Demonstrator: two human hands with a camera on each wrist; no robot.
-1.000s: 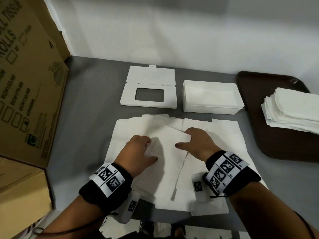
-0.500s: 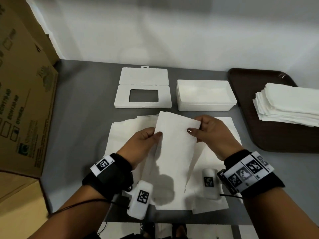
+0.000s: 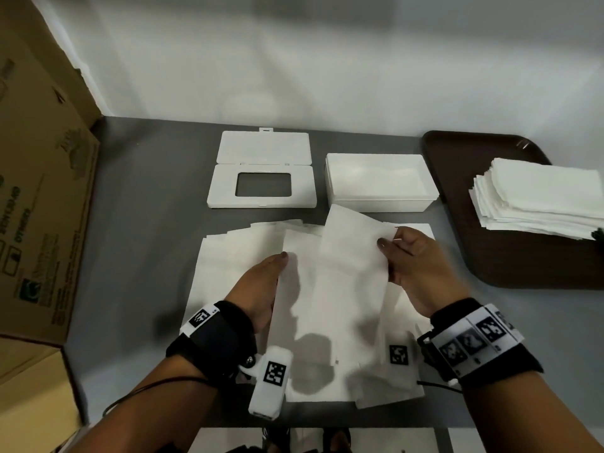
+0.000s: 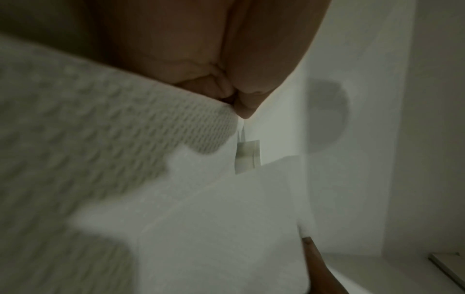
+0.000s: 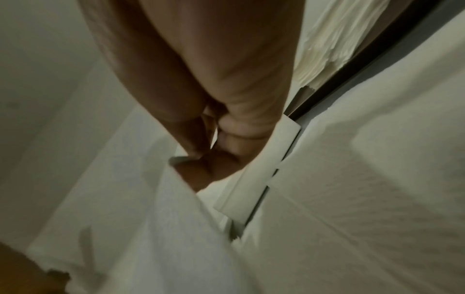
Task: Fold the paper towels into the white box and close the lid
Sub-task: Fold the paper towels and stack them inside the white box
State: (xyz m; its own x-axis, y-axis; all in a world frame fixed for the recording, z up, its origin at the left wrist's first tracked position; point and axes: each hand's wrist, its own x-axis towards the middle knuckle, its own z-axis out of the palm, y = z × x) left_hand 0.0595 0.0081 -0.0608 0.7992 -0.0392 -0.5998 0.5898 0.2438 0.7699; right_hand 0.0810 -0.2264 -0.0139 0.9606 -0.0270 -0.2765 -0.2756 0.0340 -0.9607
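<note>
The open white box (image 3: 379,181) stands at the back of the grey table, with its windowed lid (image 3: 261,173) lying flat to its left. Several white paper towels (image 3: 235,256) lie spread in front of them. My right hand (image 3: 385,253) pinches the right edge of a folded towel (image 3: 353,256), lifted and tilted, its top corner near the box's front wall. My left hand (image 3: 281,259) holds the left edge of another folded sheet (image 3: 294,305), thumb on top, fingers hidden beneath. In the right wrist view the pinch (image 5: 198,159) sits close to the box wall (image 5: 254,179).
A large cardboard carton (image 3: 42,191) stands along the left side. A brown tray (image 3: 490,250) at the right carries a stack of folded towels (image 3: 542,194). A pale wall closes the back. The table's front edge runs just below my wrists.
The two hands have parted. My right hand carried the folded towel right and toward the box. My left hand stayed back on the left with another sheet.
</note>
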